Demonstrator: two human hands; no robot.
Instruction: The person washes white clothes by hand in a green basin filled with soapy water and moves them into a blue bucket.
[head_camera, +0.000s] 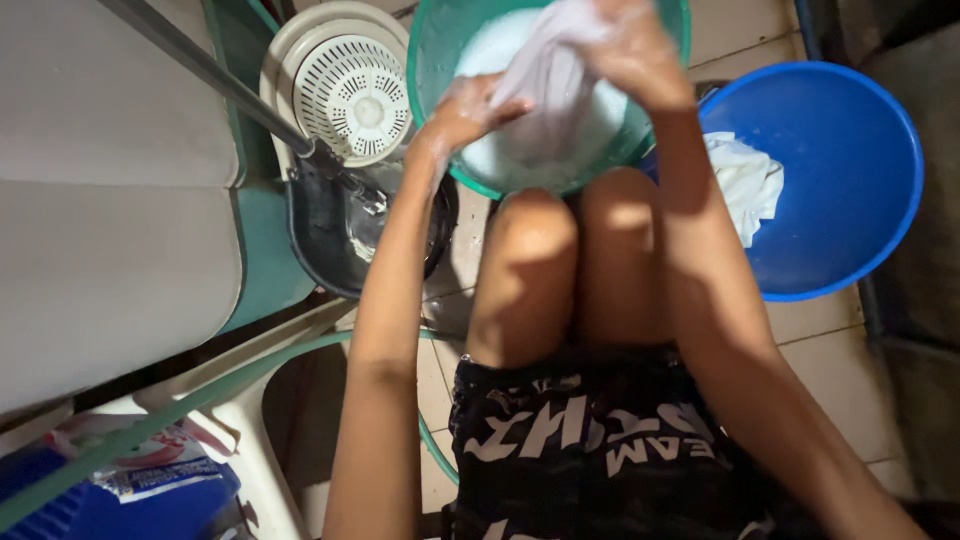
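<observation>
Both hands (470, 110) (635, 50) grip white cloth (550, 80) over the sudsy green basin (425, 60).

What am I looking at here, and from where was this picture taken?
There is no machine here: a person wears a camera on the head, so you look down along both arms and the bare knees. The left hand and the right hand both grip a wet white cloth over a green basin of soapy water. To the person's right a blue basin stands on the tiled floor with another white cloth in it. To the left stands a mop bucket with a white strainer basket, and a grey pole slants across it.
</observation>
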